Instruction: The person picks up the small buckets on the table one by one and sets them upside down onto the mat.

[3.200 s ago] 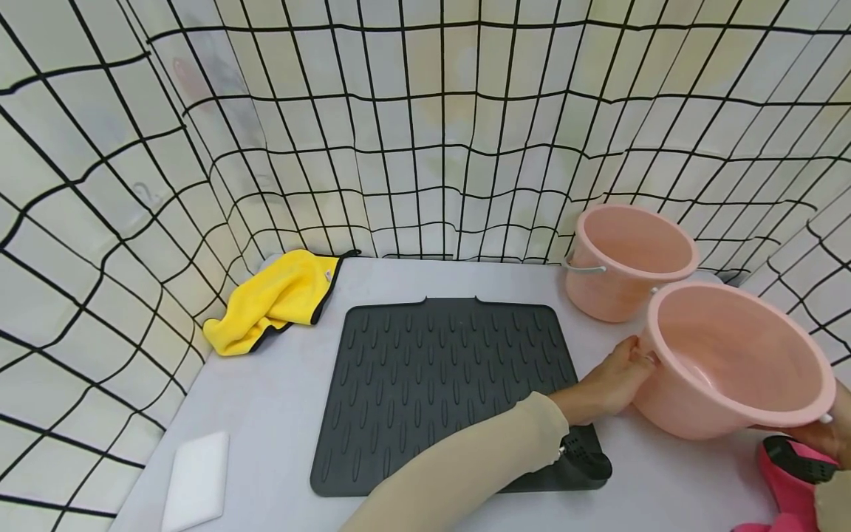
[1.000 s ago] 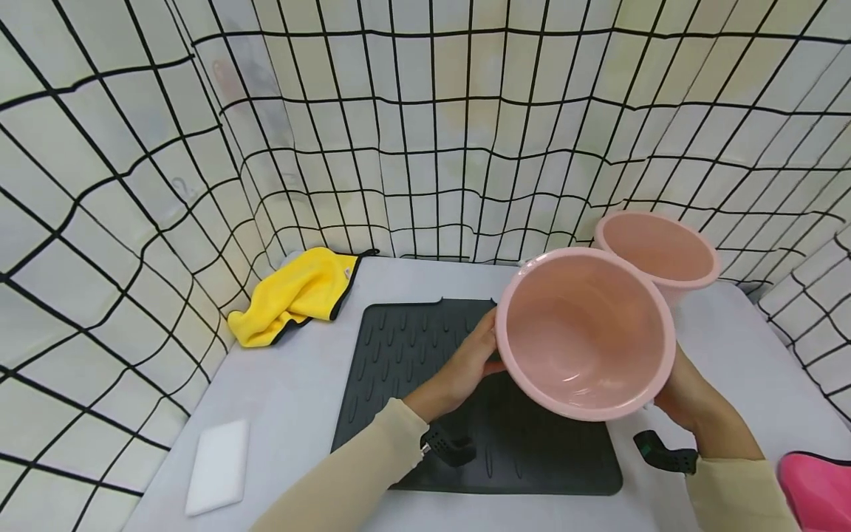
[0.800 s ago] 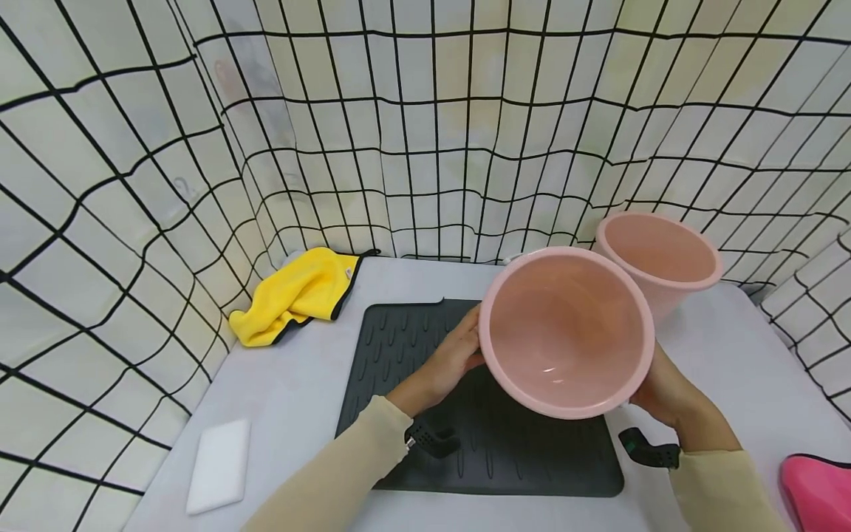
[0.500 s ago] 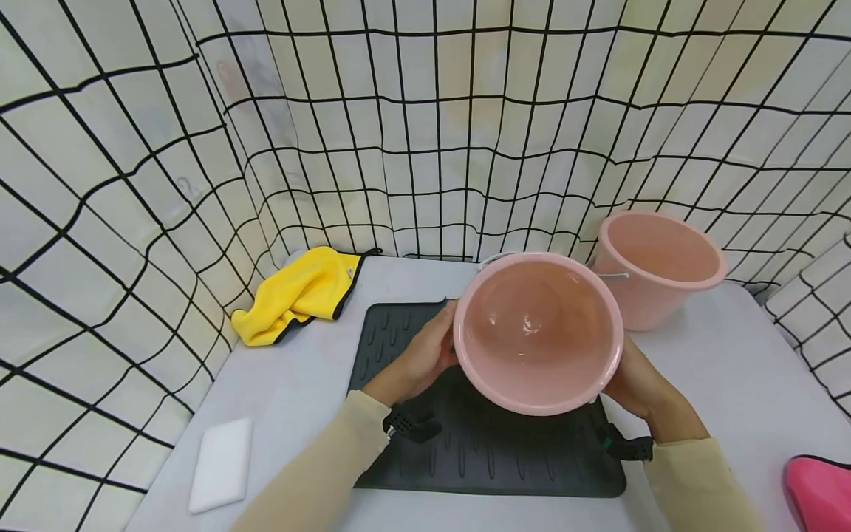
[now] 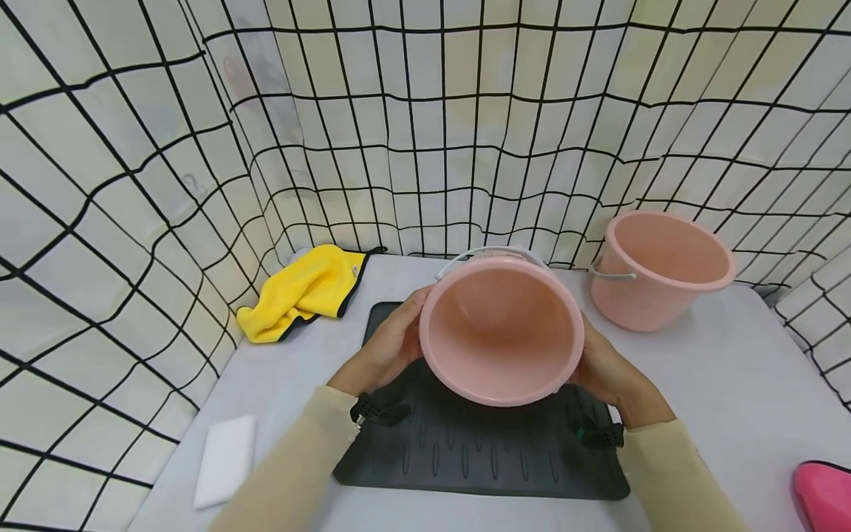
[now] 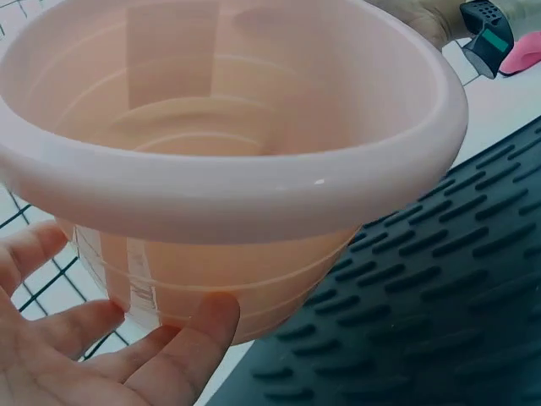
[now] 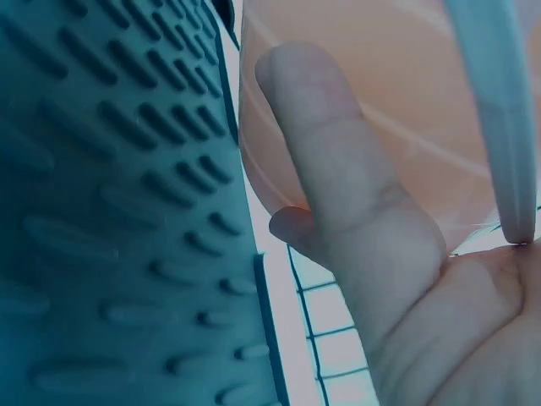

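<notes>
A pink bucket [image 5: 501, 336] is held above the dark ribbed mat [image 5: 479, 458], its mouth tilted toward the head camera and nothing visible inside. My left hand [image 5: 388, 343] holds its left side. In the left wrist view the fingers [image 6: 190, 351] spread against the wall under the thick rim, near a label. My right hand [image 5: 608, 369] grips the opposite side; in the right wrist view the thumb [image 7: 325, 127] lies along the wall, beside a pale strip of the bucket handle [image 7: 499, 127]. In the head view the wire handle arcs behind the rim.
A second pink bucket [image 5: 658, 273] stands upright at the back right. A yellow cloth [image 5: 302, 292] with black edging lies at the back left. The front left has a white block [image 5: 226, 462], the right edge a pink object [image 5: 824, 491]. Black netting [image 5: 459, 148] encloses the table.
Both hands have carried the bucket from the right side, beside the other bucket, leftward over the mat. Its handle has come into view behind the rim, and the second bucket is now fully uncovered.
</notes>
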### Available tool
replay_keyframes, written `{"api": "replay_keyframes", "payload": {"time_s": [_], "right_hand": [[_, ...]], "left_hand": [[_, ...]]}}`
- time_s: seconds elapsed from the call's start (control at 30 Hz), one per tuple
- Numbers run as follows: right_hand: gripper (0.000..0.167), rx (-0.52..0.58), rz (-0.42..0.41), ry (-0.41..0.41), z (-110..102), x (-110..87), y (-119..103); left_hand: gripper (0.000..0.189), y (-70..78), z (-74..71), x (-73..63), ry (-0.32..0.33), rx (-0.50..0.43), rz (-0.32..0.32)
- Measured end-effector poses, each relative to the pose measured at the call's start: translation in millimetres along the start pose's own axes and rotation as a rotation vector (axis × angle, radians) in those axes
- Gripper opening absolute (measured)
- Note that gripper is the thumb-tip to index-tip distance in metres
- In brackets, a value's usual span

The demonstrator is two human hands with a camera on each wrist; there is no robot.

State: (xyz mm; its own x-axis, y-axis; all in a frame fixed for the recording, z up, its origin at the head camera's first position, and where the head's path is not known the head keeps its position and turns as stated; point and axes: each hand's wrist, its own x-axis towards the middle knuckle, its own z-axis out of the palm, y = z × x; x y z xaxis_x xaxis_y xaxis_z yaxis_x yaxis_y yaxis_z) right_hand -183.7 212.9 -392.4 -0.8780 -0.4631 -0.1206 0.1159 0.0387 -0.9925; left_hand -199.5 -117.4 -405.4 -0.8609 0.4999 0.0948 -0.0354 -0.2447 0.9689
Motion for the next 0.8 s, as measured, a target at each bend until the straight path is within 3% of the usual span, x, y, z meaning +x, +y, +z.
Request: {"api": "replay_keyframes", "payload": {"time_s": [0.2,0.37,0.53,0.67,0.8], "right_hand": [[0.055,0.025,-0.006,-0.066,8,13.3,-2],[0.069,0.007,0.003,-0.077,16,24.7,-2],[0.068,-0.006,0.001,-0.108,25,35.1,-2],[0.065,-0.011,-0.011,-0.127,32,43.1,-4],[0.067,-0.026,-0.015,-0.132,38,50.2,-6]], "left_hand": [[0.052,8.2,-11.8,-6.2,0.027,0.029,-0.015],[0.065,21.0,-21.2,-8.5,0.046,0.088,-0.077],[0.076,35.7,-29.9,-12.2,0.06,0.138,-0.161],[0.077,45.1,-35.6,-16.2,0.065,0.179,-0.23],[0.074,52.8,-40.6,-19.6,0.073,0.221,-0.251]]}}
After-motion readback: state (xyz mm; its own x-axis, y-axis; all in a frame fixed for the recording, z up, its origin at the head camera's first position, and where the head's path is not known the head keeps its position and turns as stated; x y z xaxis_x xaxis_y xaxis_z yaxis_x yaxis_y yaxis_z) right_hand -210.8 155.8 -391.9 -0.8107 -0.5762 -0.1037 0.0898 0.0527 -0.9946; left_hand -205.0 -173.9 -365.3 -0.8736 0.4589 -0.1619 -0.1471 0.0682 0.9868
